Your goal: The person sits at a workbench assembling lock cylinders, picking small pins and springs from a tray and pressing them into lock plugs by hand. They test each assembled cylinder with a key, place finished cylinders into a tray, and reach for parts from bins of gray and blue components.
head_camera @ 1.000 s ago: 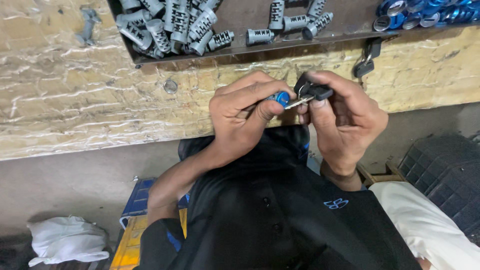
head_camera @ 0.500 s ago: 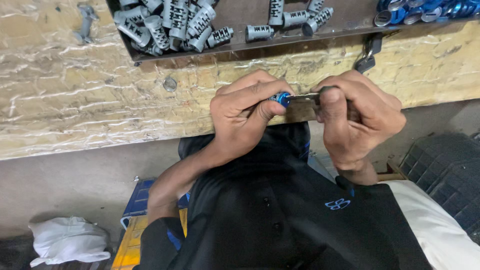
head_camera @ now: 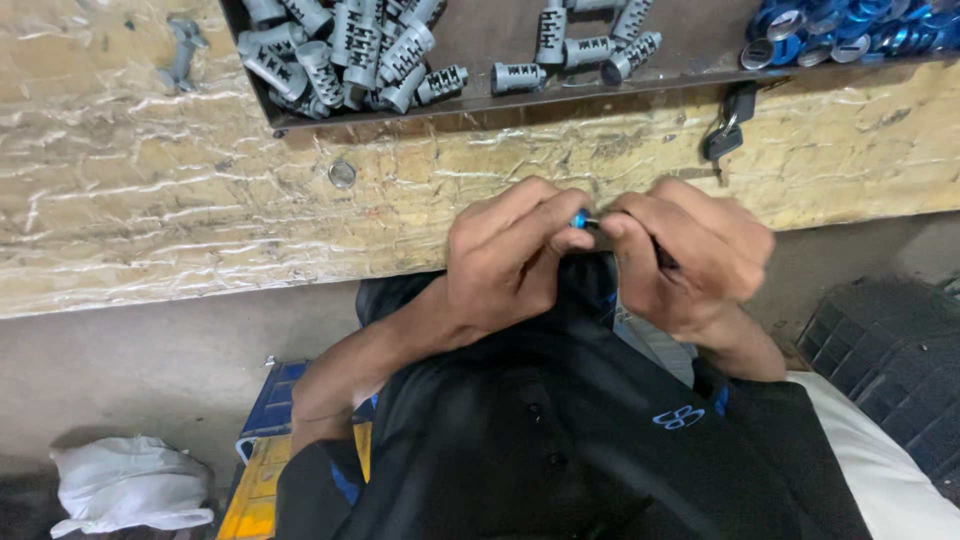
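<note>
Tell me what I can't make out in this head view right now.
- Small blue part: only a sliver shows; left hand fingers cover the rest.
- Whatever the right hand grips: hidden inside its closed fingers.
- Grey metal cylinders and blue rings in the tray: cut off by the top edge.
- Dark key hanging at the tray's front: too small for detail.
- Dark crate: cut off by the right edge.

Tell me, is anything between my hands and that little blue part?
Nothing visible. The left hand and right hand both pinch the blue part directly, fingertips meeting over it above the bench edge.
</note>
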The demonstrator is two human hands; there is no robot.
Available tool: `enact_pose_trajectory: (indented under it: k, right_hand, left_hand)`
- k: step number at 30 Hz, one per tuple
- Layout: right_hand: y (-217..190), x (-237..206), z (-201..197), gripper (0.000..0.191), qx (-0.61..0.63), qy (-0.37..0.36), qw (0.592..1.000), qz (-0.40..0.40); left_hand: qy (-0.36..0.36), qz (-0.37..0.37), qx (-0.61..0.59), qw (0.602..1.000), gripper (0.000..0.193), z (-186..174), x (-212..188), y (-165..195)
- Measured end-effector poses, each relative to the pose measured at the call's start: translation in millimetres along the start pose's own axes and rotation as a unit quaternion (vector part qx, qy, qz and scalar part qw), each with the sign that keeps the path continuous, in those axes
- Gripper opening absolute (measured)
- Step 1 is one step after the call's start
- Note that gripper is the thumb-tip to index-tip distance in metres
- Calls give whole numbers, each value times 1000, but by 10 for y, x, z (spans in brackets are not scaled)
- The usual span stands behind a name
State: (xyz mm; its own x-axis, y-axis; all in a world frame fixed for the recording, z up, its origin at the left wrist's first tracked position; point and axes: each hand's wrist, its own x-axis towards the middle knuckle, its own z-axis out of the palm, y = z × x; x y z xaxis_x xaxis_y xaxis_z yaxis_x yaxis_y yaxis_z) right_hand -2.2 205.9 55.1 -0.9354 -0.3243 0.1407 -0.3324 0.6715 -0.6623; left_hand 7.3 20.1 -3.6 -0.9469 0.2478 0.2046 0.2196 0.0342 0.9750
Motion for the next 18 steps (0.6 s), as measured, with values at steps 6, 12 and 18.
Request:
enact_pose_trajectory:
  k: [6, 12, 18]
  right_hand:
    - [107, -60, 292, 6, -60, 71, 996, 11]
    - [413, 11, 103, 30, -116, 29, 985, -124]
    - [1039, 244, -465, 28, -250, 114, 959, -71]
  left_hand:
    - [20, -72, 37, 997, 15, 103, 26, -19]
    - [14, -75, 66, 995, 22, 104, 84, -12]
    - [-64, -15, 292, 954, 48, 57, 43, 35]
